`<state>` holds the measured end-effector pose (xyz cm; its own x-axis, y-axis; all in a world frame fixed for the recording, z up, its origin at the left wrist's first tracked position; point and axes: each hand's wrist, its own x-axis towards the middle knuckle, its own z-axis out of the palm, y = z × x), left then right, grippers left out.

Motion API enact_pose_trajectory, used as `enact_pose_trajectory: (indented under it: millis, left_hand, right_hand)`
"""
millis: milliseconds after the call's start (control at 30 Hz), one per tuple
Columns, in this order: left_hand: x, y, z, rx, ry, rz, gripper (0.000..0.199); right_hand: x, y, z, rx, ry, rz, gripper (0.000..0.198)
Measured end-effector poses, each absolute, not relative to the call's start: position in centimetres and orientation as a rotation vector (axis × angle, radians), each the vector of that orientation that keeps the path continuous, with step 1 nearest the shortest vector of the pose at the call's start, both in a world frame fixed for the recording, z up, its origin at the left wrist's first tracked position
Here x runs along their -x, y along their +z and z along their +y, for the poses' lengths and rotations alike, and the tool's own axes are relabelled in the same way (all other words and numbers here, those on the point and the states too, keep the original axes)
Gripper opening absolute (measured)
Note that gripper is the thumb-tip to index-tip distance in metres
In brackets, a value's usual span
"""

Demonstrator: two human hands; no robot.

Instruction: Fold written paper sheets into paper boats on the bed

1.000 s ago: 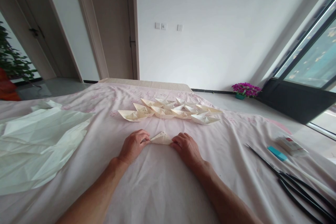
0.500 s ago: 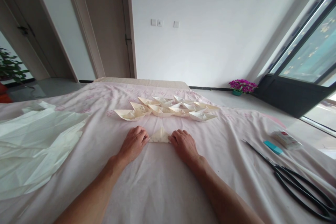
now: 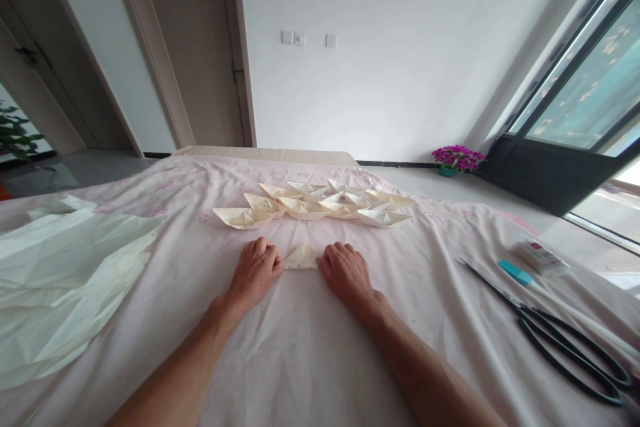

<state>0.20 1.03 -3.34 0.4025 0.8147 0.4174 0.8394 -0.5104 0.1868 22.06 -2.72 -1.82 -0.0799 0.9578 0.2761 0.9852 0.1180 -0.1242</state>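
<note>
Between my two hands a small folded paper boat [image 3: 302, 257] in cream paper rests on the cloth, its peak pointing away from me. My left hand [image 3: 257, 268] is closed at the boat's left end, fingers curled inward. At the other end my right hand [image 3: 347, 273] is closed too, with its thumb and fingertips on the paper. The boat's two tips are hidden under my fingers. Just beyond stand several finished paper boats [image 3: 303, 209] in cream and white, grouped close together in rows.
A pale pink cloth [image 3: 280, 360] covers the table. Large sheets of thin white paper [image 3: 65, 287] lie at the left. On the right are black-handled scissors [image 3: 520, 310], a blue-ended tool [image 3: 515, 272] and a small boxed pack [image 3: 540, 257]. Purple flowers [image 3: 457, 157] stand on the floor beyond.
My view has shifted slightly, so everything appears a little further left. The boat between my hands looks flatter, with its lower edge less raised; both hands keep their places at its ends.
</note>
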Motion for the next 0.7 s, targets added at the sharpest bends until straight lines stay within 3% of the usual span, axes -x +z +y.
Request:
enact_pose_trajectory:
  millis: [67, 200, 300, 533, 700]
  left_hand:
    - [-0.2, -3.4, 1.0, 2.617, -0.803, -1.512, 0.007]
    - [-0.4, -3.8, 1.3, 2.807, -0.965, -1.299, 0.043]
    - [-0.7, -4.4, 1.6, 2.991, -0.94, -1.103, 0.058]
    - [-1.5, -4.1, 0.5, 3.043, -0.722, -0.974, 0.056]
    - [-2.1, -4.0, -0.8, 2.889, -0.552, -1.02, 0.05]
  right_hand:
    - [-22.0, -1.8, -2.7, 1.909, -0.132, -2.111, 0.02]
    - [-22.0, -1.9, -2.7, 1.917, -0.119, -2.09, 0.018]
    - [-21.9, -2.0, -2.7, 1.912, -0.1, -2.057, 0.014]
    - [-21.7, -2.4, -2.8, 1.86, -0.111, -2.017, 0.01]
    - [-21.2, -1.9, -3.2, 1.624, -0.209, -2.158, 0.029]
